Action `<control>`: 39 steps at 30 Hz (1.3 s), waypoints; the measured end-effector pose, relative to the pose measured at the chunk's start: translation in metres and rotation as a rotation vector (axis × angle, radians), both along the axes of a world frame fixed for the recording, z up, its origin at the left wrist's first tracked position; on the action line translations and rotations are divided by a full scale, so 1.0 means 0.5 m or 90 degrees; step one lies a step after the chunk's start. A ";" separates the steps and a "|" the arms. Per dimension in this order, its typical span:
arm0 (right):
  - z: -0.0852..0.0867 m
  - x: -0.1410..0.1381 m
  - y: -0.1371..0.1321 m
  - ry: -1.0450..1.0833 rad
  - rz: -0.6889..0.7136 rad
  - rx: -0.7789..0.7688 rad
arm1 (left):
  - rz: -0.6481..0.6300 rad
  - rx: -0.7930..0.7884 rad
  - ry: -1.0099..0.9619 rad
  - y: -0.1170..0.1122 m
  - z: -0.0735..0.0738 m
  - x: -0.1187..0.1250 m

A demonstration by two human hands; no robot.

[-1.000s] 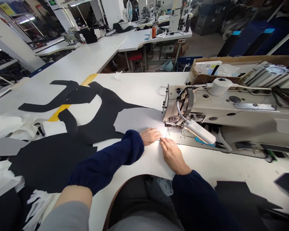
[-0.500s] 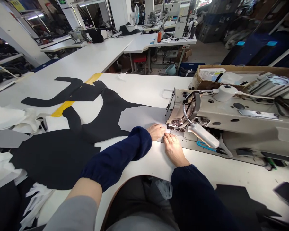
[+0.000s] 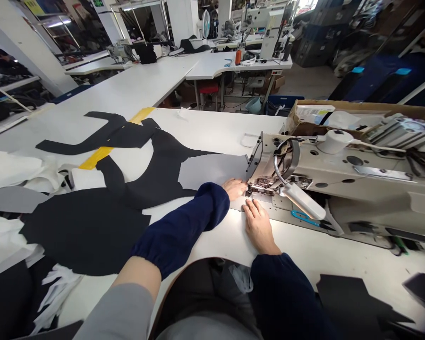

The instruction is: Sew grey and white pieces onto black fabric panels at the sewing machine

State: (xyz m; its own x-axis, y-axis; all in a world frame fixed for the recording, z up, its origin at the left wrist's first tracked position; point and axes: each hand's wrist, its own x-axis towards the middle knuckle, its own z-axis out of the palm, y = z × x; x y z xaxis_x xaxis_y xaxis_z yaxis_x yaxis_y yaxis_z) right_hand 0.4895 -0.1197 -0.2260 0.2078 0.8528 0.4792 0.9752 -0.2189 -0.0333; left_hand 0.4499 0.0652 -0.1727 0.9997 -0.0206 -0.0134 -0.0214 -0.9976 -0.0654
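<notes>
- Two bare hands show in the head view, both at the front of the industrial sewing machine point(image 3: 354, 182), which stands at my 2 to 3 o'clock;
- my left hand point(image 3: 235, 189) lies half curled on the near edge of the grey fabric panel point(image 3: 212, 171), close to its right end; I cannot tell whether it pinches the cloth or only presses on it;
- my right hand point(image 3: 258, 226) lies loosely open on the white worktable point(image 3: 212, 127), its fingertips just below the presser foot point(image 3: 264, 185); it shows no clear hold, though I cannot tell if a thin edge lies under the fingertips;
- the grey panel lies at 11 o'clock from my right hand, its long axis running roughly 9 to 3, its right end just beside the presser foot; my left hand is the nearer and touches it;
- the panel rests on a large black fabric piece point(image 3: 156, 179), with another black piece point(image 3: 85, 231) at my 9 o'clock;
- a gooseneck lamp point(image 3: 302, 200) reaches over the machine bed at my 3 o'clock; blue-handled scissors point(image 3: 302, 217) lie just below it;
- a cardboard box point(image 3: 340, 111) sits behind the machine at 1 o'clock.
</notes>
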 end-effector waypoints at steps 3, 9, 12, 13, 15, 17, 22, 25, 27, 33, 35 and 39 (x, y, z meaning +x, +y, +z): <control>0.000 0.000 0.004 0.004 -0.003 0.002 | -0.006 -0.003 -0.002 -0.002 -0.002 -0.001; 0.006 0.001 0.004 0.024 -0.007 -0.003 | -0.009 0.005 0.002 -0.007 0.016 -0.019; 0.006 0.003 -0.002 0.017 0.003 -0.001 | 0.070 0.018 -0.017 0.022 0.029 -0.061; 0.004 0.004 -0.004 0.013 0.007 0.004 | 0.124 0.020 -0.006 0.037 0.032 -0.081; 0.000 0.007 -0.004 0.006 0.014 0.015 | 0.237 0.024 0.034 0.065 0.036 -0.120; -0.004 0.012 0.001 0.004 0.014 0.023 | 0.309 0.027 0.054 0.084 0.037 -0.152; -0.002 0.013 0.003 0.099 0.033 0.066 | 0.338 0.033 0.052 0.086 0.042 -0.184; 0.007 -0.013 -0.020 0.310 0.023 0.128 | 0.330 0.028 0.064 0.074 0.049 -0.201; 0.018 -0.039 -0.034 0.544 -0.030 0.185 | 0.314 0.026 0.071 0.060 0.054 -0.217; 0.082 -0.060 -0.012 1.234 -0.131 0.319 | 0.266 0.043 0.086 -0.004 0.084 -0.263; 0.102 -0.044 0.001 1.271 -0.126 0.296 | 0.264 0.056 0.088 -0.013 0.096 -0.299; 0.123 -0.045 0.027 1.308 -0.093 0.220 | 0.261 0.105 0.055 -0.007 0.098 -0.415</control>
State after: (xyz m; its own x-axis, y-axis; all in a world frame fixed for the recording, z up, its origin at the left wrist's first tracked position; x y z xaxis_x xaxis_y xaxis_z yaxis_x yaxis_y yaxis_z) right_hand 0.4670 -0.1060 -0.1646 0.5662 0.7311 -0.3807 -0.5377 -0.0225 -0.8428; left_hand 0.2422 0.0615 -0.1236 0.9197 0.3868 -0.0675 0.3614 -0.9010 -0.2401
